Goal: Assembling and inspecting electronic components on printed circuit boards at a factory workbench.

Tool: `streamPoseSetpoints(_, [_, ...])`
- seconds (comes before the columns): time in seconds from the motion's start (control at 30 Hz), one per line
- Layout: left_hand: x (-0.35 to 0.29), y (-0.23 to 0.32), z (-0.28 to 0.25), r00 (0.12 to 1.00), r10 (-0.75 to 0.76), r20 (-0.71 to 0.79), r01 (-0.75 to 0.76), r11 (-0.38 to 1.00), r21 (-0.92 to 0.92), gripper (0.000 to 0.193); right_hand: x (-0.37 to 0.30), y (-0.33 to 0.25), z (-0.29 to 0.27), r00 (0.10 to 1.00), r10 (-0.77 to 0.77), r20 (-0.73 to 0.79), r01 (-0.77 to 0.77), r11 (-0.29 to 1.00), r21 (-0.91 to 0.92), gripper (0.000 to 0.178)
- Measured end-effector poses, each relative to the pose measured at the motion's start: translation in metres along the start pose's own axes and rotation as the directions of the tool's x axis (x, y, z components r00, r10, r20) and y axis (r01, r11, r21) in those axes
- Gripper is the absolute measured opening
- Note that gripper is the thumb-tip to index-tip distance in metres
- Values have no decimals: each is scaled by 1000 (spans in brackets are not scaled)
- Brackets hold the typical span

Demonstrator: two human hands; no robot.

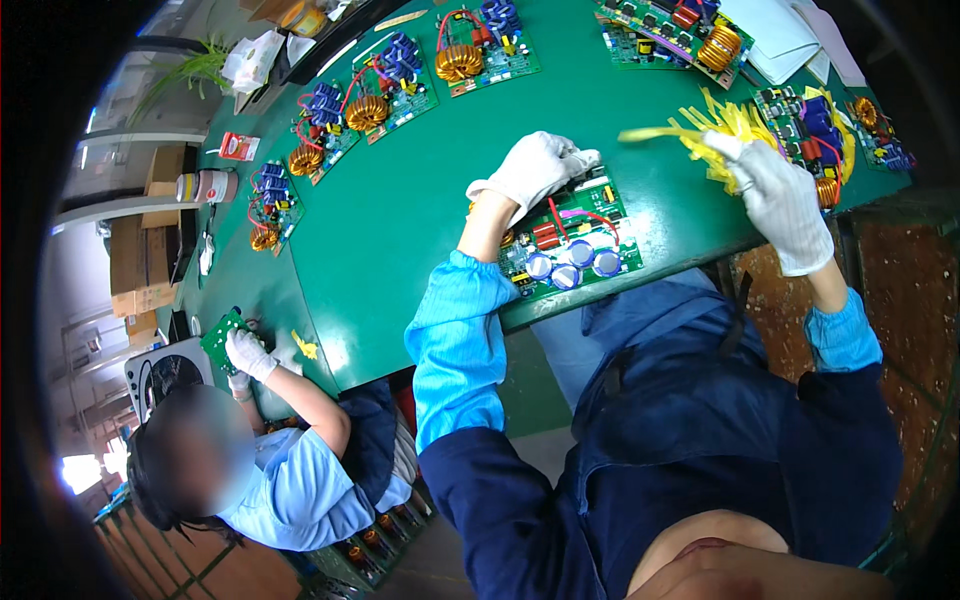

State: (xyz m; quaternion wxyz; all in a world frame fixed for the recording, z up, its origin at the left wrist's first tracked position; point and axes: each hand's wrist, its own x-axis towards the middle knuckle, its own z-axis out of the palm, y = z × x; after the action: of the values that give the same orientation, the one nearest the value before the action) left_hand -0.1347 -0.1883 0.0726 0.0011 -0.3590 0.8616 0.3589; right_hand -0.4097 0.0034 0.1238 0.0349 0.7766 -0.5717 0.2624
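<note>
While the left hand [535, 168] rests curled on the green circuit board [575, 240] at the table [400, 220] edge, the right hand [775, 195] pinches yellow ties [715, 130]; fitting one comes next.

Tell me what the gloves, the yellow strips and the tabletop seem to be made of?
Gloves, as on the left hand: white knitted fabric, matte, softly creased. Yellow strips at the right hand: probably thin plastic ties, smooth and springy-looking. Tabletop: a green mat, likely rubber or vinyl, faint sheen.
</note>
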Motion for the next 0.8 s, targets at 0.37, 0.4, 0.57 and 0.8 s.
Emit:
streamPoseSetpoints(0.37, [-40,42,0,972,232,-39,-214,943,256,77,-56,-3,5,829,547,119,-501,820,-278,49])
streamPoseSetpoints(0.4, [-41,49,-2,985,163,61,-174,939,297,88,-49,-16,3,826,542,157,-530,840,-114,47])
streamPoseSetpoints(0.57, [-46,55,7,982,149,118,-189,830,525,92,-30,-46,39,868,376,325,-462,850,251,31])
streamPoseSetpoints(0.8, [-49,50,18,989,144,23,-133,833,537,83,-18,-48,60,951,85,296,-154,964,217,16])
